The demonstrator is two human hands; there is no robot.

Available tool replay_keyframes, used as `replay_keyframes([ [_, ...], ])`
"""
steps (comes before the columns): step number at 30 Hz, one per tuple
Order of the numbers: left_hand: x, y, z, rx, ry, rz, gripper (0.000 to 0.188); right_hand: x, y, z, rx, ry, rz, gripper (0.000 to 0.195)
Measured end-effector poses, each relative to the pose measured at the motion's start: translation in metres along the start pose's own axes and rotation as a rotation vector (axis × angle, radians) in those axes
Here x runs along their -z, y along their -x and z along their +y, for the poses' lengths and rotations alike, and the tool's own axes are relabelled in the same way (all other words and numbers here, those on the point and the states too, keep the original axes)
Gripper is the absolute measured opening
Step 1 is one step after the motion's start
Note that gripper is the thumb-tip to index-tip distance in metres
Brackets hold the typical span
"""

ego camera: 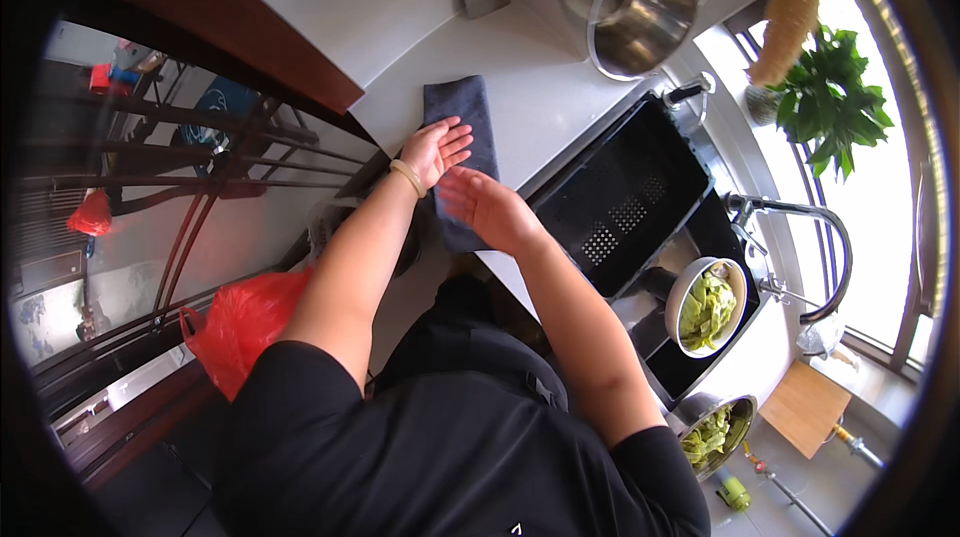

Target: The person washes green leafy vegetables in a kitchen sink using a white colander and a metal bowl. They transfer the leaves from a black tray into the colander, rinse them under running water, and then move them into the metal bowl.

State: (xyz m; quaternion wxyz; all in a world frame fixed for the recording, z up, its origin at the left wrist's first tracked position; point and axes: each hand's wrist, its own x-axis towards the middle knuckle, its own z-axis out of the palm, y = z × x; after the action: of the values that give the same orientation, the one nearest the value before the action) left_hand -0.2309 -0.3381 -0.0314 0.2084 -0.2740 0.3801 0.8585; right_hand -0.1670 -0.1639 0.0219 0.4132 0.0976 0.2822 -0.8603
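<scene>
A folded dark grey cloth (459, 96) lies on the white countertop (544, 113), with one end reaching the counter's front edge. Over the cloth is my left hand (436, 151), palm turned up, fingers spread and nothing in it. A pale bangle (409, 177) circles that wrist. Close beside it is my right hand (495, 208), its fingers blurred and pointing toward the left hand, holding nothing. Whether either hand touches the cloth, I cannot tell.
Right of the cloth is a black sink (667, 357) with a black tray (592, 184) and a chrome faucet (832, 229). A white bowl (675, 312) and a metal bowl (746, 417) hold green leaves. A steel pot (600, 12) stands behind; a red plastic bag (240, 319) is at left.
</scene>
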Motion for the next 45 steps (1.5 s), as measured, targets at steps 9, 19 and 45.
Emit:
replay_keyframes([
  [9,0.027,-0.001,0.013,-1.137,-1.602,-0.187,0.034,-0.004,-0.023,0.047,0.669,1.642,0.371,0.036],
  [19,0.010,0.008,0.019,-0.901,-2.179,-0.125,0.055,0.002,-0.020,0.051,0.380,2.177,0.399,0.067],
  [45,-0.111,-0.056,-0.038,-1.011,-2.394,-0.573,0.056,-0.010,0.263,0.099,0.491,1.466,1.163,0.027],
])
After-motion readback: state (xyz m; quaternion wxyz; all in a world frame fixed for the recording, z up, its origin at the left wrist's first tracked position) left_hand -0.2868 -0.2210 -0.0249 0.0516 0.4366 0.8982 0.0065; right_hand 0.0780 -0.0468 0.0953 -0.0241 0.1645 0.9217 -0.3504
